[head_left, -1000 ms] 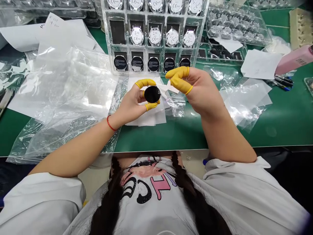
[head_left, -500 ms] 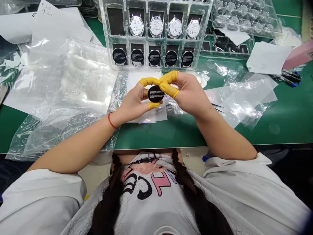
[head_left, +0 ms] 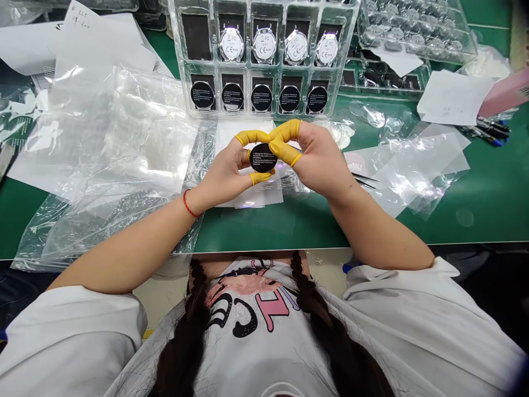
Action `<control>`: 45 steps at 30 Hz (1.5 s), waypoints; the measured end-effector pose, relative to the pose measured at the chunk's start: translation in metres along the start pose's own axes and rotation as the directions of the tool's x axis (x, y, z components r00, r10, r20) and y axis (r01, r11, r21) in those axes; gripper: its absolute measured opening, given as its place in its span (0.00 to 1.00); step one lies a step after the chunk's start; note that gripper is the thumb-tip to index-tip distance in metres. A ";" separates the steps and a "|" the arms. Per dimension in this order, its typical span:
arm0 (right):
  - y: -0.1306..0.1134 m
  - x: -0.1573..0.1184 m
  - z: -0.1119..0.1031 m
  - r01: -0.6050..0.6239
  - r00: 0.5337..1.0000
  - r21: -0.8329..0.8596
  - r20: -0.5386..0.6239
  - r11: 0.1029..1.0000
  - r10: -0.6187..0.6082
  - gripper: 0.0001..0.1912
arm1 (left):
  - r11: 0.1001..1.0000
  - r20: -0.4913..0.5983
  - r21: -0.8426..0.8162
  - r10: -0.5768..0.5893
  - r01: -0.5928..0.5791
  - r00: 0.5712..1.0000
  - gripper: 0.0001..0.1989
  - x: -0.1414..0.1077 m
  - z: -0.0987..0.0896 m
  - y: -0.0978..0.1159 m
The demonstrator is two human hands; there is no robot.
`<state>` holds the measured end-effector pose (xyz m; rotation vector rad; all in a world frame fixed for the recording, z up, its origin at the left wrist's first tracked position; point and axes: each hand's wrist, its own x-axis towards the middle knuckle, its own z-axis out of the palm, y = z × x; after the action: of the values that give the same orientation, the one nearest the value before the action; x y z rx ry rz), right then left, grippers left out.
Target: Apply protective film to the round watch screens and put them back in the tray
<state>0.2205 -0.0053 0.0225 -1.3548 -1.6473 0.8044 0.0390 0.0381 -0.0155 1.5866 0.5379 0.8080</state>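
Between both hands, above the middle of the bench, is a round watch (head_left: 263, 158) with a black face printed with white text. My left hand (head_left: 231, 168), in yellow finger cots, is closed round its edge, thumb below and fingers above. My right hand (head_left: 312, 154), also in yellow cots, pinches at the watch's upper right rim. Whether a thin film lies between those fingertips I cannot tell. Under the hands lie white sheets (head_left: 248, 196) with small printed text. Dark pointed tweezer tips (head_left: 366, 180) stick out beside my right wrist.
Beyond the hands stands a clear plastic tray (head_left: 264, 69) with several watches, some face up, some back up. Plastic bags and sheets (head_left: 144, 132) cover the left side. At right are clear films (head_left: 417, 165), a white paper (head_left: 452, 96), pens (head_left: 494, 132) and another tray (head_left: 417, 27).
The watch has tilted very slightly and moved a touch up within my fingers. Both hands keep nearly the same place and grip.
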 end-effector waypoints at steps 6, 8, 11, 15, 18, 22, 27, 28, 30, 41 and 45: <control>-0.002 -0.001 0.001 0.006 1.000 -0.057 -0.011 0.998 -0.006 0.23 | 1.000 0.002 0.008 -0.007 0.007 1.000 0.32 0.000 -0.001 -0.001; -0.003 -0.002 0.001 0.010 1.000 -0.075 -0.014 0.997 -0.011 0.24 | 1.000 0.007 0.027 0.009 -0.009 1.000 0.32 0.000 -0.001 -0.002; -0.004 -0.003 0.001 0.020 1.000 -0.091 -0.016 0.996 -0.021 0.23 | 0.998 0.026 0.058 0.032 -0.034 0.999 0.32 0.000 -0.002 -0.004; -0.004 -0.003 0.001 0.023 1.000 -0.103 -0.015 0.994 -0.025 0.23 | 0.997 0.043 0.058 0.038 -0.040 0.998 0.32 0.001 -0.002 -0.005; -0.004 -0.003 0.000 0.022 1.000 -0.105 -0.014 0.994 -0.023 0.24 | 0.998 0.050 0.044 0.030 -0.033 0.998 0.32 0.001 -0.003 -0.005; -0.004 -0.003 0.000 0.008 1.000 -0.092 -0.006 0.996 -0.009 0.24 | 0.999 0.051 0.032 0.010 -0.012 0.999 0.33 0.001 -0.002 -0.003; -0.004 -0.002 0.000 -0.025 1.000 -0.060 0.004 0.998 0.025 0.23 | 0.999 0.013 -0.003 -0.048 0.048 0.999 0.32 0.000 0.000 0.001; -0.004 -0.002 -0.001 -0.028 1.000 -0.056 0.005 0.998 0.028 0.23 | 0.998 0.006 -0.017 -0.055 0.055 0.998 0.32 0.000 0.001 0.002; -0.004 -0.001 -0.001 -0.030 1.000 -0.052 0.004 0.998 0.030 0.23 | 0.997 -0.004 -0.037 -0.065 0.065 0.998 0.32 0.000 0.002 0.003; -0.007 -0.003 -0.003 0.082 0.994 -0.221 -0.051 0.972 -0.096 0.23 | 0.998 -0.007 -0.010 -0.069 0.069 0.998 0.32 0.000 0.000 0.001; 0.016 0.006 -0.024 0.061 0.991 -0.381 -0.089 0.923 -0.102 0.22 | 0.993 -0.024 -0.059 -0.106 0.104 0.994 0.31 0.001 -0.002 0.000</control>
<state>0.2485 0.0034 0.0200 -1.5478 -1.8220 0.3654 0.0377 0.0400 -0.0151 1.4841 0.6077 0.7599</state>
